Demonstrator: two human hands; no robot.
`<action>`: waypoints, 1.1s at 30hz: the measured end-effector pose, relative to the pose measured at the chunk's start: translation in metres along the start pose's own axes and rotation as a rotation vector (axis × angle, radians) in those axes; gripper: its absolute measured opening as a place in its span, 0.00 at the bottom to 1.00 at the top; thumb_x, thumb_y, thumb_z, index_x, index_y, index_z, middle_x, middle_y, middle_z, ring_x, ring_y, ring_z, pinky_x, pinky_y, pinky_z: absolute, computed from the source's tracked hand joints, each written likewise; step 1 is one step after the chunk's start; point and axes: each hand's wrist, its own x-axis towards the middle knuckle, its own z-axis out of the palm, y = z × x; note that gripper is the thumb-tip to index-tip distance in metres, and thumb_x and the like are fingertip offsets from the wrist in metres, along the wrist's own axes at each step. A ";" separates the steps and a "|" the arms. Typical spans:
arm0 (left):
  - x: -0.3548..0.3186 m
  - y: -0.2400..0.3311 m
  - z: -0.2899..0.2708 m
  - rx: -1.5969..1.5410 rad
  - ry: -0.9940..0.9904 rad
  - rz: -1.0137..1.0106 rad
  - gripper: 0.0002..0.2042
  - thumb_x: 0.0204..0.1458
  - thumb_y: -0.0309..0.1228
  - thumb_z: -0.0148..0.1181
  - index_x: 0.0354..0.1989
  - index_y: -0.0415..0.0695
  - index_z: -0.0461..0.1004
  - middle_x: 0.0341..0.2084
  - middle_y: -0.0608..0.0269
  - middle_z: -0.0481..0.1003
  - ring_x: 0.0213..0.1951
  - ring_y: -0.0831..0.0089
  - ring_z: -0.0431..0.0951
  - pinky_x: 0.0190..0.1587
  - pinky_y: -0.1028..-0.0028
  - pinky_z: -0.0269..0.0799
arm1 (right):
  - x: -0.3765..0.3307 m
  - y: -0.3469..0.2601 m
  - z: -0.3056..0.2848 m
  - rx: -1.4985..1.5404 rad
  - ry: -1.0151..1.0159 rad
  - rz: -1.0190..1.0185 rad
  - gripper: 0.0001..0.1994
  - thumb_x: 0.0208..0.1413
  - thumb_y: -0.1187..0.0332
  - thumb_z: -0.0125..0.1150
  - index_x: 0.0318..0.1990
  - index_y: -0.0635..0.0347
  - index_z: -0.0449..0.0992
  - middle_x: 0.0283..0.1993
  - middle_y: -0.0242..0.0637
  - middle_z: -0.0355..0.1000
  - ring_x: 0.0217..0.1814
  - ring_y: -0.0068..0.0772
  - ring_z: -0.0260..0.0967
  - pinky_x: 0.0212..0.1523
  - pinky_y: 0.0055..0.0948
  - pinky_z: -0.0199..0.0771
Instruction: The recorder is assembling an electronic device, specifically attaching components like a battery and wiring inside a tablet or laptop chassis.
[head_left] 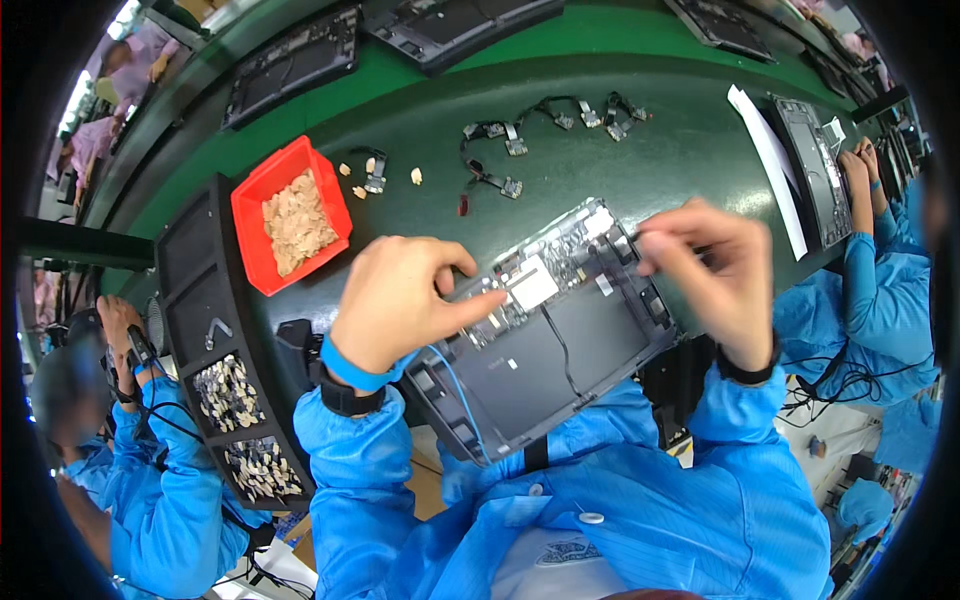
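A dark laptop base [500,395] lies in front of me at a slant, its inside exposed. A circuit board [535,283] with a white square patch runs along its far side. My left hand [395,295] is at the base's far left corner, thumb stretched over the board and forefinger apart from it; I see nothing between them. At the far right corner my right hand [715,270] is pinched, thumb and forefinger together at the board's end. What it pinches is too small to make out. A black cable [562,350] crosses the base's middle.
A red bin [340,205] of small tan pieces stands far left, beside a black compartment tray [190,270] of small parts. Several small cable boards [512,140] lie on the green table. Other open laptop bases [290,70] stand behind. Co-workers [860,200] sit on both sides.
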 end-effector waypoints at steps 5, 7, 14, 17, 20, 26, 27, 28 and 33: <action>0.006 0.012 0.026 0.075 0.206 0.290 0.18 0.48 0.44 0.73 0.43 0.48 0.82 0.30 0.64 0.81 0.36 0.63 0.82 0.40 0.64 0.73 | -0.024 0.053 0.025 0.029 0.037 0.188 0.08 0.60 0.74 0.69 0.43 0.71 0.81 0.29 0.37 0.83 0.32 0.21 0.79 0.39 0.22 0.76; 0.005 0.029 0.035 0.075 0.222 0.415 0.13 0.52 0.41 0.69 0.43 0.51 0.81 0.36 0.66 0.79 0.44 0.63 0.80 0.46 0.63 0.71 | -0.031 0.054 0.031 0.134 0.035 0.273 0.09 0.60 0.73 0.69 0.44 0.70 0.81 0.30 0.38 0.83 0.33 0.19 0.79 0.37 0.21 0.75; 0.021 0.033 0.063 0.018 0.327 0.776 0.11 0.50 0.36 0.71 0.41 0.51 0.83 0.43 0.71 0.79 0.46 0.69 0.78 0.43 0.67 0.68 | -0.035 0.056 0.030 0.107 0.100 0.238 0.07 0.61 0.73 0.69 0.40 0.69 0.82 0.30 0.37 0.83 0.32 0.18 0.78 0.36 0.21 0.76; 0.022 0.025 0.060 0.049 0.326 0.765 0.10 0.49 0.35 0.71 0.39 0.51 0.83 0.42 0.72 0.80 0.46 0.70 0.78 0.42 0.68 0.68 | -0.028 0.064 0.040 0.182 0.072 0.187 0.08 0.61 0.73 0.69 0.41 0.71 0.82 0.32 0.36 0.83 0.33 0.20 0.79 0.36 0.22 0.77; 0.029 0.023 0.059 0.040 0.319 0.745 0.09 0.46 0.33 0.72 0.36 0.50 0.83 0.41 0.71 0.80 0.46 0.70 0.79 0.42 0.67 0.69 | -0.019 0.059 0.042 0.150 0.057 0.219 0.07 0.62 0.73 0.68 0.40 0.71 0.82 0.33 0.36 0.82 0.35 0.20 0.79 0.37 0.22 0.77; 0.046 0.022 0.053 -0.013 0.352 0.795 0.07 0.43 0.29 0.72 0.31 0.49 0.82 0.36 0.70 0.79 0.41 0.68 0.79 0.37 0.68 0.67 | -0.014 0.044 0.038 -0.020 0.100 0.239 0.06 0.60 0.74 0.67 0.39 0.70 0.83 0.30 0.40 0.83 0.32 0.21 0.80 0.38 0.23 0.77; 0.050 0.019 0.052 -0.035 0.382 0.793 0.06 0.43 0.28 0.73 0.29 0.48 0.82 0.34 0.70 0.79 0.40 0.68 0.79 0.36 0.68 0.67 | -0.011 0.046 0.039 -0.069 0.109 0.245 0.06 0.60 0.73 0.68 0.38 0.70 0.83 0.28 0.40 0.83 0.31 0.21 0.80 0.38 0.23 0.76; 0.047 0.017 0.053 -0.051 0.390 0.760 0.05 0.42 0.28 0.73 0.27 0.47 0.81 0.33 0.71 0.79 0.38 0.70 0.78 0.35 0.69 0.66 | -0.011 0.047 0.042 -0.055 0.086 0.262 0.06 0.60 0.73 0.68 0.38 0.70 0.83 0.28 0.40 0.83 0.31 0.21 0.80 0.38 0.23 0.76; 0.040 0.012 0.058 -0.041 0.365 0.734 0.05 0.43 0.28 0.72 0.28 0.47 0.82 0.32 0.71 0.79 0.36 0.70 0.78 0.34 0.70 0.66 | -0.013 0.049 0.050 -0.208 0.065 0.222 0.08 0.59 0.70 0.69 0.37 0.67 0.84 0.25 0.38 0.82 0.27 0.21 0.79 0.36 0.23 0.73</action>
